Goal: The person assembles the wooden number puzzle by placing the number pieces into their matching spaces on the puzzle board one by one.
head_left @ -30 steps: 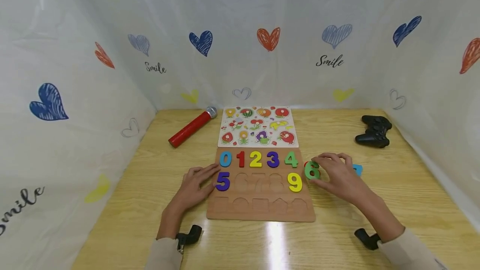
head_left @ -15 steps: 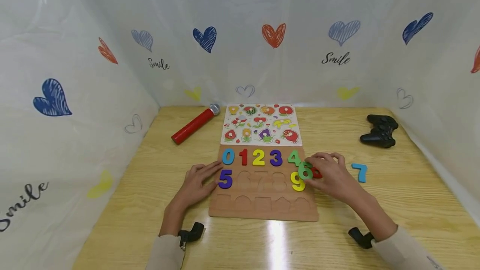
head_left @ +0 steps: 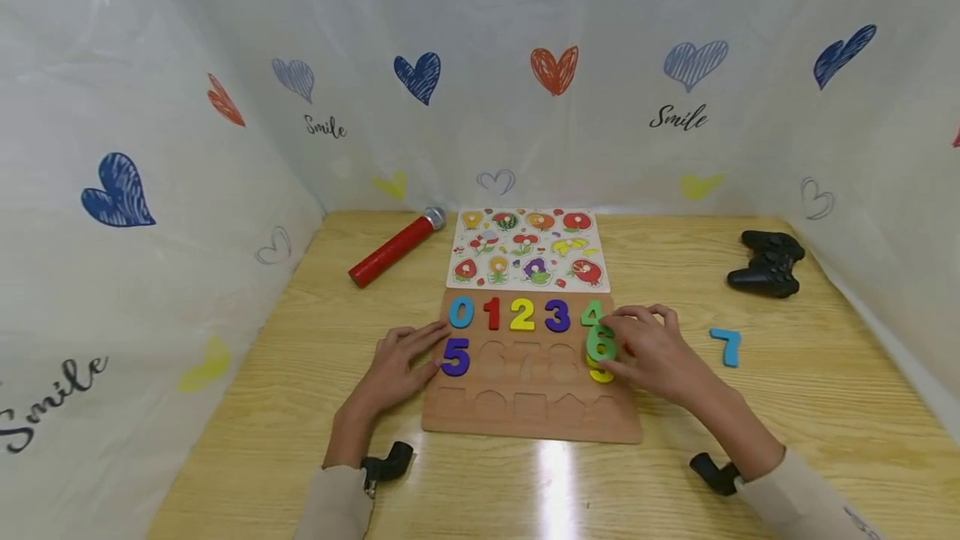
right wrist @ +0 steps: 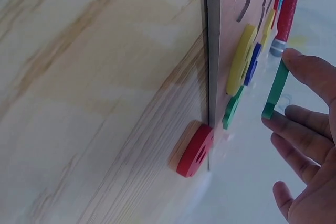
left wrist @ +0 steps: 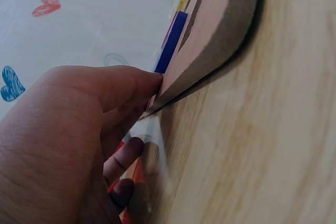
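In my right hand (head_left: 660, 357) I pinch a green number 6 (head_left: 602, 344) between thumb and fingers. The right wrist view shows the 6 (right wrist: 276, 90) raised off the wooden number board (head_left: 525, 432). From the head view it partly covers the yellow 9 (head_left: 600, 375). My left hand (head_left: 397, 369) rests at the board's left edge, its fingertips beside the purple 5 (head_left: 455, 357). Along the top row sit a blue 0 (head_left: 461, 312), red 1 (head_left: 492, 313), yellow 2 (head_left: 522, 315), purple 3 (head_left: 557, 316) and green 4 (head_left: 592, 312). Several recesses are bare.
A red number piece (right wrist: 197, 150) lies by the board's right edge, mostly behind my right hand in the head view. Farther right are a blue 7 (head_left: 726, 346) and a black game controller (head_left: 767, 263). Behind the board lie a fruit puzzle (head_left: 528, 248) and red microphone (head_left: 393, 250).
My right hand has carried the green 6 leftward from beside the board to over the yellow 9. The blue 7 has come into full view. My left hand has stayed at the board's edge.
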Tool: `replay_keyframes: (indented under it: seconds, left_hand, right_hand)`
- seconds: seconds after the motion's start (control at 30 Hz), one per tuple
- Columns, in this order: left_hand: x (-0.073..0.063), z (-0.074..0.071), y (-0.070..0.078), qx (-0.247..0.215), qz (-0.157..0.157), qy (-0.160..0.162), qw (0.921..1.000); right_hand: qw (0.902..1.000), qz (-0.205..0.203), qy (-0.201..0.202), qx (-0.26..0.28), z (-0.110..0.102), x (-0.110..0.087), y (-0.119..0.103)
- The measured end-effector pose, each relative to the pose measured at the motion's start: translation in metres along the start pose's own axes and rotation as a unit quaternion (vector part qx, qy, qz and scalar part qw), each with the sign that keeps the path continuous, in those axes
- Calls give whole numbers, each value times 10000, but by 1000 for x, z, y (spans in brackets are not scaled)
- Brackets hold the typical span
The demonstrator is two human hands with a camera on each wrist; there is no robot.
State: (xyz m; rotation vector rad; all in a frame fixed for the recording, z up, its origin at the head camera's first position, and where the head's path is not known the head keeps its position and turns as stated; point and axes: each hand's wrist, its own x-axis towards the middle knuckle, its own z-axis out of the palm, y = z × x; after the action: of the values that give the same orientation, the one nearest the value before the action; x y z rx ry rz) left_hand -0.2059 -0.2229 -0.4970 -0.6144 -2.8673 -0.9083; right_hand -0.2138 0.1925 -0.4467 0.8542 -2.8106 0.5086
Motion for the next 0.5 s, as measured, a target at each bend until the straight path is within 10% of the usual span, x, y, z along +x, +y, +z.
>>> replay_keyframes:
  seconds: [0.5]
  left_hand:
    - [0, 0, 0, 104, -2, -65, 9999]
  right_hand:
    - [9995, -15, -229, -199, 5, 11, -16]
